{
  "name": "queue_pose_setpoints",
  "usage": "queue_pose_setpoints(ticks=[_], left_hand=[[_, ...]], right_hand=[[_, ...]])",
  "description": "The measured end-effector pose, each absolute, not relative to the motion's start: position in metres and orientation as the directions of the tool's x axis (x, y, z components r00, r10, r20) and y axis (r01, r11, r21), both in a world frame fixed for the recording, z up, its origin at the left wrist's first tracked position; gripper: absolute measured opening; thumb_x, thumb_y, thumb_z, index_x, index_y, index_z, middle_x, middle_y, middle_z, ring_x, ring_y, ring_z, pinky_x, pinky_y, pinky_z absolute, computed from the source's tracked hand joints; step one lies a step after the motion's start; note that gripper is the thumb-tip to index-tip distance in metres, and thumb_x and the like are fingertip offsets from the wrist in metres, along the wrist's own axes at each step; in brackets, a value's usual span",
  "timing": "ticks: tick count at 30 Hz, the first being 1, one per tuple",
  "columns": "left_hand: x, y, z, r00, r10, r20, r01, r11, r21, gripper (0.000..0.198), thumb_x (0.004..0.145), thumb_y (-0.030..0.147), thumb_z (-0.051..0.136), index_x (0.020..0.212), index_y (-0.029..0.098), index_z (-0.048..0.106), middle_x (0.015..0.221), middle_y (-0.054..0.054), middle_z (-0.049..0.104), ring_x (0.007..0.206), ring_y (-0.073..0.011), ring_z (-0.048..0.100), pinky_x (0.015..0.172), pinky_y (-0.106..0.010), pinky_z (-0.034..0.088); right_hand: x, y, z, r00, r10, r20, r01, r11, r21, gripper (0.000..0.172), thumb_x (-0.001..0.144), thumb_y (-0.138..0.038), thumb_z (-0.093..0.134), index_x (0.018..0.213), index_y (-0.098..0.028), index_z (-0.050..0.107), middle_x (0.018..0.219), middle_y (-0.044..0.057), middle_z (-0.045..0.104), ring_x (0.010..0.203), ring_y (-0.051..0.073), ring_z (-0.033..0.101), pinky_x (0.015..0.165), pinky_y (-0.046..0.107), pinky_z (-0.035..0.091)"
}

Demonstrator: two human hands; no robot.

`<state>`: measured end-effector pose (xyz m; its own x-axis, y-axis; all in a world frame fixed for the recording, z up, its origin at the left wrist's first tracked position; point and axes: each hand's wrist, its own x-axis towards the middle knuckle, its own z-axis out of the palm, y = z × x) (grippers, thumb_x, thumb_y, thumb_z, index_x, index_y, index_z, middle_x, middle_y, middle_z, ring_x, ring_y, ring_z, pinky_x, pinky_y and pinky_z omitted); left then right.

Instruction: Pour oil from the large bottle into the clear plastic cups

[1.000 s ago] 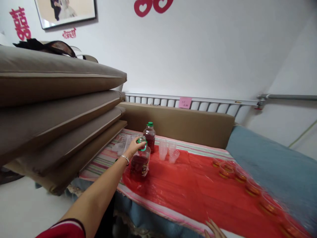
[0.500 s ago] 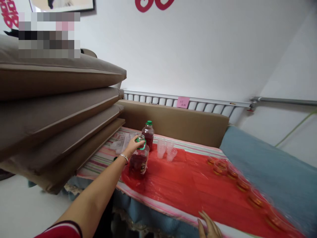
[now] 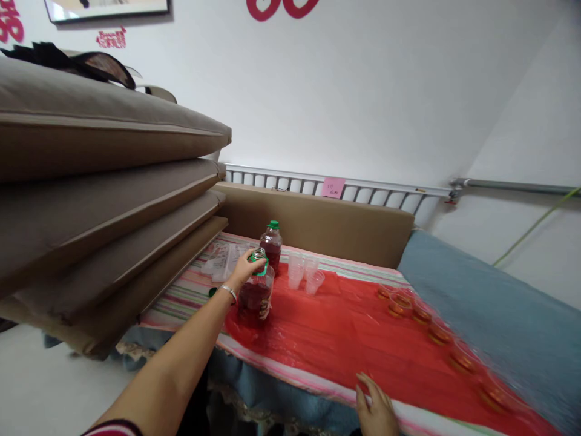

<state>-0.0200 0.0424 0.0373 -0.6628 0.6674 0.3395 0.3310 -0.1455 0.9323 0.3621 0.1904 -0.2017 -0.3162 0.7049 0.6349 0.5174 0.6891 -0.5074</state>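
Note:
My left hand (image 3: 246, 266) is closed round the green-ringed neck of an uncapped bottle of dark red liquid (image 3: 254, 297), which stands upright on the red sheet (image 3: 331, 327). Behind it stands a second bottle with a green cap (image 3: 271, 242). Near the front edge of the sheet, my right hand (image 3: 376, 406) has its fingers apart and holds nothing. Stacks of clear plastic cups (image 3: 296, 270) stand right of the bottles. Several cups with amber liquid (image 3: 439, 332) form a line along the sheet's right side.
Large brown cushions (image 3: 113, 139) are piled at the left. A brown board (image 3: 318, 221) stands at the back before a white radiator (image 3: 385, 195) with a pink note (image 3: 333, 187). Blue fabric (image 3: 490, 290) lies at the right, plastic packaging (image 3: 224, 260) behind my left wrist.
My right hand has moved slightly up and to the left, showing more of itself. My left hand keeps its hold on the bottle neck. The view has shifted a little.

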Motion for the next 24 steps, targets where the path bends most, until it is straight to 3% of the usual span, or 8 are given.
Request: queue_pose_setpoints(ticks=[9, 16, 24], left_hand=[[-0.017, 0.042, 0.043, -0.688, 0.645, 0.331, 0.383, -0.064, 0.921, 0.034, 0.086, 0.035, 0.06, 0.113, 0.016, 0.057, 0.112, -0.008, 0.063, 0.096, -0.0217, 0.062, 0.083, -0.044, 0.052], [-0.031, 0.047, 0.045, -0.712, 0.615, 0.338, 0.458, 0.042, 0.888, 0.059, 0.063, 0.054, 0.069, 0.107, 0.014, 0.062, 0.094, -0.006, 0.069, 0.099, -0.0312, 0.061, 0.093, -0.043, 0.044], [-0.027, 0.051, 0.048, -0.726, 0.611, 0.314, 0.495, 0.148, 0.856, 0.06, 0.066, 0.056, 0.066, 0.112, 0.017, 0.061, 0.101, -0.003, 0.069, 0.1, -0.0277, 0.06, 0.092, -0.039, 0.045]], right_hand=[[0.353, 0.181, -0.176, -0.27, 0.746, 0.609, 0.509, 0.648, -0.567, 0.03, 0.081, -0.032, 0.043, 0.088, -0.016, 0.067, 0.092, 0.016, 0.072, 0.09, 0.03, 0.066, 0.082, 0.049, 0.051], [0.352, 0.181, -0.168, -0.199, 0.773, 0.602, 0.601, 0.581, -0.548, 0.022, 0.078, -0.015, 0.048, 0.088, -0.02, 0.067, 0.092, 0.009, 0.071, 0.09, 0.025, 0.065, 0.083, 0.041, 0.052], [0.338, 0.175, -0.17, -0.2, 0.767, 0.609, 0.565, 0.598, -0.568, 0.024, 0.08, -0.013, 0.048, 0.093, -0.02, 0.066, 0.097, 0.009, 0.069, 0.094, 0.024, 0.063, 0.086, 0.042, 0.052]])
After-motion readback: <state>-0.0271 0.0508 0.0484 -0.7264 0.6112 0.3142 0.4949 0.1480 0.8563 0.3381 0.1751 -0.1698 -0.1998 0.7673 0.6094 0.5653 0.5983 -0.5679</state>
